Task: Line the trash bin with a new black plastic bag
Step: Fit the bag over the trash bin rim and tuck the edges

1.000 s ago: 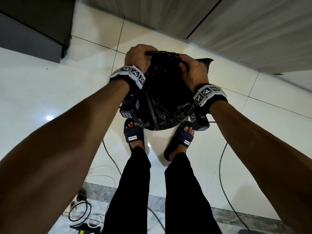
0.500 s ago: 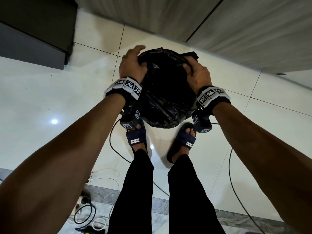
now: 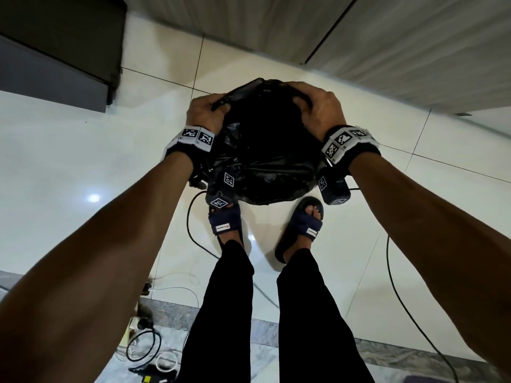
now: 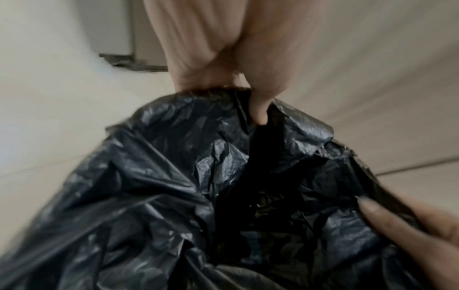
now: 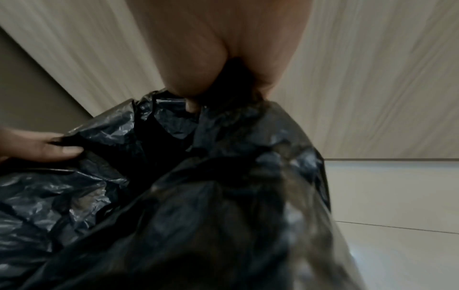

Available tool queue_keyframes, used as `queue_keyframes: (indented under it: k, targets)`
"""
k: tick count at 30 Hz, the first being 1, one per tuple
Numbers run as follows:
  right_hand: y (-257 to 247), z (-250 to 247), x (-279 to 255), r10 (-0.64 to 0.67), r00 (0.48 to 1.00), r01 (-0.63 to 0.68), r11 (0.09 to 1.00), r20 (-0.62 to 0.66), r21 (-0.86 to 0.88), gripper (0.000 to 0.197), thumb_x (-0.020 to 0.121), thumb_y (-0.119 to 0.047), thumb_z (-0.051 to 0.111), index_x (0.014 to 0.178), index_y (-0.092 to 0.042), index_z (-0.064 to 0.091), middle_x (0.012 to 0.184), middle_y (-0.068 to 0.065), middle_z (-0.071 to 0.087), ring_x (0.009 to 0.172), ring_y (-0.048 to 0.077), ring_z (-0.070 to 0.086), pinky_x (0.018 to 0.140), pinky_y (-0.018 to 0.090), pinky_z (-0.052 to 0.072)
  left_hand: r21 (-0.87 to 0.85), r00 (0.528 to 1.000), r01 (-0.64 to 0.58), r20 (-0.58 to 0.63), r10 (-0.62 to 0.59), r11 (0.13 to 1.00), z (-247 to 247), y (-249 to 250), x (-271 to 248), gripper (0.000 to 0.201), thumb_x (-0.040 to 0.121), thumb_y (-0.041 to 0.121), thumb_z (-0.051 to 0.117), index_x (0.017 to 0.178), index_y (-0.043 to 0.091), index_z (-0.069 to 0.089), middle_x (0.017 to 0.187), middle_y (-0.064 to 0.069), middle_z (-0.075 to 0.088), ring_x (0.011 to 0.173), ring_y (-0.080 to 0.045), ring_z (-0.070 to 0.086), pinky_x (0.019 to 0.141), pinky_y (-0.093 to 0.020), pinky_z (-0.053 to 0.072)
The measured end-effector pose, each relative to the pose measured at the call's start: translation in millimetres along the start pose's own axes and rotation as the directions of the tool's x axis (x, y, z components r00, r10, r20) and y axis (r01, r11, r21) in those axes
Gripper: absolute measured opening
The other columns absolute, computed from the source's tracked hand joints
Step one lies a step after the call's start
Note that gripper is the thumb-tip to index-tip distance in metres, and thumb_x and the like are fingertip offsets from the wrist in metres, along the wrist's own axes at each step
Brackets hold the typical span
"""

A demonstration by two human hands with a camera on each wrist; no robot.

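A crumpled black plastic bag (image 3: 265, 161) hangs in the air between my two hands, above my feet. My left hand (image 3: 206, 114) grips the left side of its top edge, fingers curled round the plastic. My right hand (image 3: 318, 106) grips the right side of the top edge the same way. In the left wrist view my left hand (image 4: 223, 74) pinches the black bag (image 4: 174, 186), and the mouth gapes dark below it. In the right wrist view my right hand (image 5: 223, 68) holds a bunched fold of the bag (image 5: 174, 196). No trash bin shows in any view.
I stand on a glossy cream tile floor (image 3: 69, 167) in dark sandals (image 3: 225, 223). Black cables (image 3: 190, 217) trail beside my feet, and a power strip with coiled cords (image 3: 143, 341) lies at lower left. A dark cabinet (image 3: 60, 42) and wood-grain panels (image 3: 401, 37) stand ahead.
Both hands shifted their hold along the bag's top edge and drew further apart, and the bag's mouth has spread wider. The left hand's fingers, lifted half a second ago, now curl on the plastic.
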State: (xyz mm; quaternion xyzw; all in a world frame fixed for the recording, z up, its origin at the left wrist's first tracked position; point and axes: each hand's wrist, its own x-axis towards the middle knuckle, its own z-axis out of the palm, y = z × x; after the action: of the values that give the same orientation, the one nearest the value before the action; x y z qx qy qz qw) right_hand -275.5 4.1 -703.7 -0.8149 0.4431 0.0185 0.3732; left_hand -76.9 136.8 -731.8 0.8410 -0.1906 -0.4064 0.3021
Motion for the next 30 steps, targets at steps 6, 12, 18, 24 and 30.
queue_keyframes:
  k: [6,12,18,24,30]
  targets:
    - [6,15,-14,0.124,0.990,-0.114,0.985,-0.065,0.131,0.037,0.095,-0.020,0.046,0.127,-0.034,0.057,0.124,-0.002,0.067,0.117,0.020,0.060,0.102,0.026,0.044,-0.055,0.996,0.092,0.006,-0.092,0.994,-3,-6,-6,0.028,0.086,0.011,0.061,0.114,0.008,0.066,0.101,-0.004,0.067,0.093,-0.014,0.060,0.059,0.000,0.043]
    - [16,19,-19,0.176,0.984,-0.177,0.977,0.015,0.123,0.040,0.090,-0.011,0.048,0.125,-0.027,0.059,0.116,0.004,0.069,0.110,0.025,0.061,0.096,0.026,0.045,0.040,0.990,-0.136,0.035,0.135,0.990,7,25,-15,0.041,0.071,0.008,0.067,0.109,0.023,0.069,0.112,0.000,0.069,0.105,-0.010,0.063,0.093,-0.010,0.045]
    - [6,16,-10,0.069,0.992,-0.071,0.997,0.110,0.020,0.045,0.086,-0.008,0.053,0.127,-0.028,0.058,0.119,0.007,0.068,0.111,0.028,0.061,0.097,0.030,0.046,0.219,0.949,-0.301,0.168,0.268,0.928,19,57,-11,0.037,0.076,0.007,0.060,0.102,0.031,0.072,0.111,0.005,0.071,0.106,-0.010,0.062,0.084,-0.001,0.038]
    - [-8,14,-19,-0.105,0.994,0.104,0.985,-0.003,-0.140,0.056,0.088,-0.013,0.047,0.139,-0.035,0.043,0.110,0.010,0.069,0.098,0.033,0.063,0.086,0.037,0.050,0.209,0.970,-0.218,0.151,0.189,0.953,10,41,-6,0.031,0.080,0.008,0.061,0.105,0.023,0.072,0.112,0.000,0.071,0.107,-0.014,0.063,0.090,-0.008,0.041]
    - [10,8,-25,-0.061,0.996,0.051,0.989,-0.070,-0.140,0.055,0.089,-0.026,0.038,0.143,-0.036,0.038,0.111,0.012,0.068,0.097,0.035,0.063,0.085,0.042,0.051,0.029,0.996,-0.072,-0.043,0.073,0.997,5,22,-11,0.031,0.079,0.004,0.064,0.108,0.015,0.071,0.112,-0.003,0.069,0.096,-0.006,0.061,0.068,0.008,0.038]
